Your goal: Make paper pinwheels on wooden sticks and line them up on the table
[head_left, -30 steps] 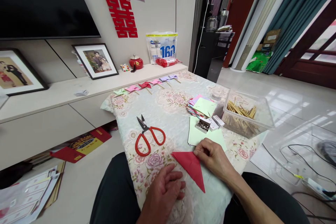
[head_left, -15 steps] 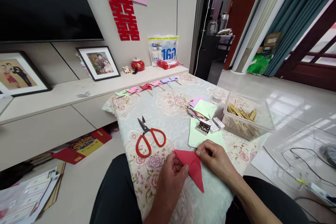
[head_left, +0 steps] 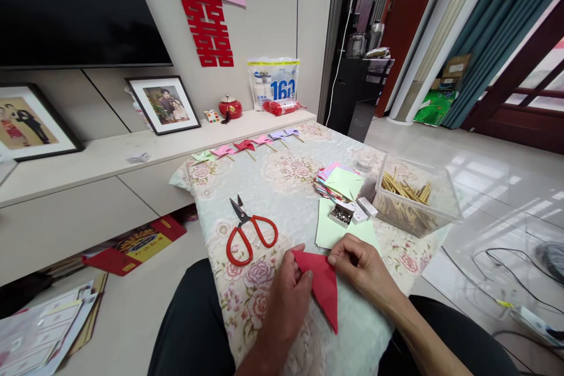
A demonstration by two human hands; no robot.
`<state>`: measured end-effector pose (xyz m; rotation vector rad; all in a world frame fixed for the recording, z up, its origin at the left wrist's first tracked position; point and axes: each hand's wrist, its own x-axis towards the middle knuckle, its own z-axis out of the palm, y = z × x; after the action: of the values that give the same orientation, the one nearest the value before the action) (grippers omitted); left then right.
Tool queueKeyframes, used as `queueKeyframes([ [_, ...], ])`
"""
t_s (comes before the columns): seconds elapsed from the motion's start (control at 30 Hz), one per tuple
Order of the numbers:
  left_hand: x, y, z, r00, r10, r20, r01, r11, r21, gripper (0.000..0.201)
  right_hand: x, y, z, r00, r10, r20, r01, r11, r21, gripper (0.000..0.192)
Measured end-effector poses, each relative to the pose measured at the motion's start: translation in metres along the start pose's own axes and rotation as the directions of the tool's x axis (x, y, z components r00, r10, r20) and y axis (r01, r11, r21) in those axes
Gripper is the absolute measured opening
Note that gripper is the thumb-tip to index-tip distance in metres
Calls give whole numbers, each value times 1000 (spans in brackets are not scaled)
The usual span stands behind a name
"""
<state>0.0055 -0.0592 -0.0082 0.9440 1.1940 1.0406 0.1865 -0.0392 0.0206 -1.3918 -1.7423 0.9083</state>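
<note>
Red paper (head_left: 323, 286), folded into a long triangle, is held at the near edge of the worktop (head_left: 282, 188), over the floral cloth, with its sharp tip pointing down toward the lap. A second ago the left hand (head_left: 288, 299) lay flat on the cloth beside the triangle; half a second ago it had been brought up to the left corner, and now its fingers are closed on that left edge, the thumb laid on top. The triangle is seen narrower and steeper than a second ago, which is judged to mean that the left side is being turned inward along a new crease. To the left of that hand, red-handled scissors (head_left: 247, 233) lie shut on the cloth, untouched and in the same place throughout. The right hand (head_left: 359, 267) has been kept at the upper right corner of the paper, pinching it between thumb and fingertips, and has hardly shifted. Just beyond it a pale green sheet (head_left: 328, 232) carries a small open box of pins (head_left: 341, 214), and further right a clear tub of wooden sticks (head_left: 408, 197) stands. Along the far edge a row of finished paper pinwheels (head_left: 244, 145) is laid out.
</note>
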Motion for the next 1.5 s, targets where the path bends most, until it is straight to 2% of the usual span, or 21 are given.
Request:
queueKeyframes([
  [0.1, 1, 9, -3, 997, -10, 79, 14, 999, -52, 57, 1, -1, -4, 1000, 7, -24, -6, 1000, 28, 27],
  [0.17, 3, 15, -5, 993, -2, 118, 9, 998, -57, 60, 1, -2, -7, 1000, 24, 7, -25, 997, 70, 34],
  [0.3, 6, 22, -10, 992, 53, 110, -61, 996, 65, 56, 1, -5, -7, 986, 41, 163, -69, 983, 169, 40],
  [0.4, 8, 24, -11, 991, 92, 96, -103, 988, 115, 54, 1, -5, -1, 968, 82, 235, -142, 957, 254, 39],
  [0.53, 8, 26, -10, 988, 118, 100, -127, 988, 85, 54, 3, -3, 7, 953, 162, 258, -255, 887, 385, 37],
  [0.6, 7, 28, -10, 990, 90, 111, -95, 995, 37, 55, 4, -1, 9, 955, 183, 233, -269, 864, 426, 39],
  [0.73, 1, 32, -10, 984, -44, 172, 54, 997, -55, 49, 7, -1, 9, 969, 200, 147, -245, 860, 448, 43],
  [0.83, -1, 31, -9, 980, -112, 165, 132, 985, -112, 39, 8, -1, 10, 973, 194, 121, -228, 870, 437, 44],
  [0.97, 2, 27, -7, 985, -106, 134, 123, 985, -123, 26, 7, -1, 9, 986, 134, 100, -163, 907, 389, 39],
  [1.17, 4, 25, -8, 983, -95, 156, 107, 991, -76, 18, 4, -4, 10, 996, 41, 82, -63, 954, 293, 35],
  [1.3, 2, 26, -6, 979, -121, 167, 134, 988, -74, 16, 4, -1, 12, 999, -8, 41, -6, 949, 314, 25],
  [1.5, -1, 26, -3, 965, -207, 161, 218, 974, -55, 19, 5, -3, 11, 991, -130, -14, 130, 962, 240, 17],
])
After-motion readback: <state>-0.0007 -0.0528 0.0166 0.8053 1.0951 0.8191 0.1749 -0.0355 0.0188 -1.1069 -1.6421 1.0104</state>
